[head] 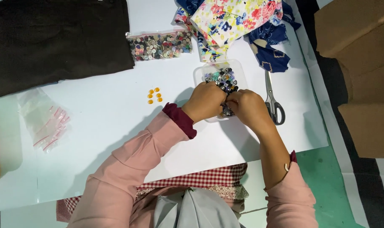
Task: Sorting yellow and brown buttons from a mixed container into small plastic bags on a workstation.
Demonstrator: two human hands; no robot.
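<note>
Pink sleeves (128, 169), hands together, left hand (205, 101) and right hand (247, 107) picking in button tray (220, 78), scissors (273, 99) beside

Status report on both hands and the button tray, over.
Left hand and right hand together in clear tray of buttons; grip unclear. Scissors just right of tray. Orange buttons lie left, apart.

5 orange buttons (154, 95), floral fabric (236, 19), red-checked cloth (200, 177), dark brown cloth (52, 38)
</note>
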